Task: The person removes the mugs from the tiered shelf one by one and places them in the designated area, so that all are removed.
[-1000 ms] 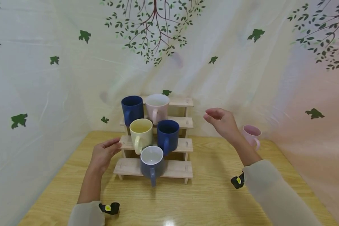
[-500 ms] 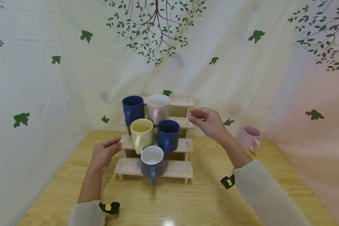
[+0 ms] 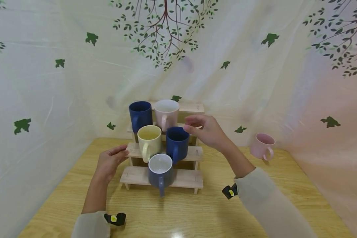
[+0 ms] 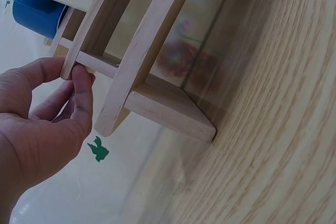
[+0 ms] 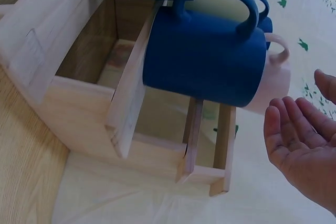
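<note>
A stepped wooden stand (image 3: 187,178) holds several mugs, handles toward me. On its lowest step is a grey-blue mug (image 3: 160,178) with a white inside. Above it are a yellow mug (image 3: 150,145) and a dark blue mug (image 3: 178,147). Higher up stand another dark blue mug (image 3: 140,115) and a pale pink mug (image 3: 168,115). My left hand (image 3: 108,163) pinches the left end of a step between thumb and fingers, plain in the left wrist view. Holding nothing, my right hand (image 3: 208,130) hovers by the right-hand blue mug's rim, fingers loosely bent; in the right wrist view a gap shows.
A pink mug (image 3: 262,147) stands apart on the wooden table (image 3: 226,211), at the back right. Behind the table hangs a pale sheet (image 3: 241,82) printed with leaves and branches.
My right hand has moved left from beside the stand to over its right side, near the blue mug. The left hand stays on the step, and the mugs have not moved.
</note>
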The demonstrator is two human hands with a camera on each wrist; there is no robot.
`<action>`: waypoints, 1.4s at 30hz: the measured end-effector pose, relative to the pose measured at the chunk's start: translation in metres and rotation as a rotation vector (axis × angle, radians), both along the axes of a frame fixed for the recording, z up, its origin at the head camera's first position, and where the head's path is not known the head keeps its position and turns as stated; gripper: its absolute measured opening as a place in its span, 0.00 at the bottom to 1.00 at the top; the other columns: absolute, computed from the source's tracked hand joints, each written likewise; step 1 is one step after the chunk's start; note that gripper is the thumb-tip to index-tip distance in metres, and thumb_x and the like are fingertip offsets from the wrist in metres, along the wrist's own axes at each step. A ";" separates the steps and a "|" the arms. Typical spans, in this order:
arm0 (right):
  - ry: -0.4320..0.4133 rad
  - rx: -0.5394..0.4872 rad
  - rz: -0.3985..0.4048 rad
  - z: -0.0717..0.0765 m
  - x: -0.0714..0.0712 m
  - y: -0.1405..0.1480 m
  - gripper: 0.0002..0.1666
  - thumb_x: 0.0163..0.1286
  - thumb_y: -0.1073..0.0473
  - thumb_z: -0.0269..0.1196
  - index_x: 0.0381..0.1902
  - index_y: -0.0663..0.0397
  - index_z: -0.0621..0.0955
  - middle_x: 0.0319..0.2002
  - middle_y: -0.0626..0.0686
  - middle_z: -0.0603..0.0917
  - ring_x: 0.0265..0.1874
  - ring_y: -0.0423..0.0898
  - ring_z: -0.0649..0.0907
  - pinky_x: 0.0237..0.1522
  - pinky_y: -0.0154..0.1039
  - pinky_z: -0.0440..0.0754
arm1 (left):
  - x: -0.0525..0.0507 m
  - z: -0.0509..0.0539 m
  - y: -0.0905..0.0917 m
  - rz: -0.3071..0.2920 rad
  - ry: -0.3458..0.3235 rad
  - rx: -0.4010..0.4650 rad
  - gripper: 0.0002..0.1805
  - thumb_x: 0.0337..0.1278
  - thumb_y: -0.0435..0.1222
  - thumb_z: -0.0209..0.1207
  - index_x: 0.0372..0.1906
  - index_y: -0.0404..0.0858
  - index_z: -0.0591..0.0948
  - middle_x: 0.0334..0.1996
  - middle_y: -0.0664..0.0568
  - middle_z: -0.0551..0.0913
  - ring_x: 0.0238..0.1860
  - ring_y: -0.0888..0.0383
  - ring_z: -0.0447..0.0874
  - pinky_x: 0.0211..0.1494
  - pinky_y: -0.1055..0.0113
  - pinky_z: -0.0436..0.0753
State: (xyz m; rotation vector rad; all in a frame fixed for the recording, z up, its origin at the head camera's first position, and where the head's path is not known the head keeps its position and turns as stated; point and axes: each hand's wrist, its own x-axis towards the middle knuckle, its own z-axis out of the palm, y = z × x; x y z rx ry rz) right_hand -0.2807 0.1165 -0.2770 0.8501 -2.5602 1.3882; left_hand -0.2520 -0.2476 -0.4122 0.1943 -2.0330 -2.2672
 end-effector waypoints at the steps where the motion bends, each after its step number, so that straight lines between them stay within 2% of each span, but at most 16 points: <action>1: -0.003 0.002 0.008 0.000 0.000 -0.002 0.24 0.73 0.50 0.67 0.60 0.57 0.82 0.53 0.53 0.86 0.51 0.51 0.84 0.52 0.47 0.88 | 0.000 0.000 0.000 -0.002 0.000 0.000 0.28 0.70 0.33 0.63 0.69 0.24 0.72 0.53 0.54 0.82 0.46 0.65 0.85 0.56 0.74 0.85; 10: -0.021 0.024 0.068 -0.002 -0.001 -0.021 0.24 0.73 0.51 0.68 0.61 0.60 0.82 0.52 0.54 0.86 0.50 0.51 0.84 0.51 0.46 0.89 | -0.001 -0.003 -0.002 0.005 -0.012 0.003 0.27 0.71 0.33 0.62 0.69 0.25 0.72 0.55 0.53 0.81 0.47 0.65 0.85 0.57 0.74 0.85; 16: -0.022 0.034 0.090 -0.004 -0.003 -0.035 0.23 0.73 0.52 0.68 0.60 0.58 0.82 0.52 0.53 0.86 0.51 0.50 0.84 0.52 0.44 0.88 | -0.002 -0.004 -0.003 0.002 -0.002 0.011 0.28 0.71 0.33 0.62 0.69 0.24 0.72 0.54 0.55 0.82 0.47 0.65 0.85 0.57 0.73 0.85; 22: -0.027 0.045 0.105 -0.004 -0.003 -0.046 0.21 0.74 0.52 0.67 0.60 0.55 0.83 0.52 0.51 0.86 0.53 0.50 0.84 0.55 0.44 0.87 | 0.000 -0.002 -0.003 0.001 0.007 -0.004 0.28 0.71 0.34 0.62 0.70 0.24 0.71 0.58 0.50 0.80 0.48 0.66 0.85 0.57 0.73 0.84; 29: -0.022 0.052 0.100 -0.006 -0.006 -0.055 0.20 0.74 0.53 0.67 0.59 0.57 0.84 0.51 0.52 0.87 0.51 0.49 0.84 0.53 0.42 0.88 | -0.001 -0.002 -0.001 -0.005 0.012 -0.004 0.27 0.72 0.33 0.61 0.70 0.25 0.71 0.64 0.42 0.76 0.48 0.66 0.84 0.58 0.73 0.84; 33: -0.059 0.038 0.078 -0.008 -0.007 -0.060 0.20 0.75 0.52 0.66 0.59 0.56 0.84 0.51 0.52 0.87 0.51 0.49 0.84 0.52 0.41 0.88 | -0.001 -0.002 -0.001 -0.009 0.017 -0.007 0.27 0.73 0.33 0.60 0.70 0.25 0.71 0.65 0.41 0.75 0.48 0.66 0.84 0.58 0.73 0.84; 39: -0.137 -0.003 0.032 -0.008 -0.005 -0.066 0.19 0.75 0.51 0.65 0.60 0.52 0.84 0.51 0.48 0.86 0.51 0.47 0.84 0.55 0.43 0.88 | 0.000 -0.004 -0.001 0.005 0.020 -0.004 0.27 0.72 0.33 0.61 0.69 0.24 0.72 0.59 0.47 0.79 0.47 0.65 0.85 0.57 0.72 0.85; 42: -0.180 -0.054 0.023 -0.007 -0.006 -0.069 0.19 0.76 0.52 0.64 0.60 0.53 0.84 0.51 0.50 0.87 0.49 0.48 0.84 0.55 0.42 0.87 | 0.000 -0.005 0.000 0.010 0.017 -0.006 0.27 0.72 0.33 0.61 0.69 0.24 0.72 0.57 0.49 0.80 0.47 0.65 0.85 0.57 0.72 0.85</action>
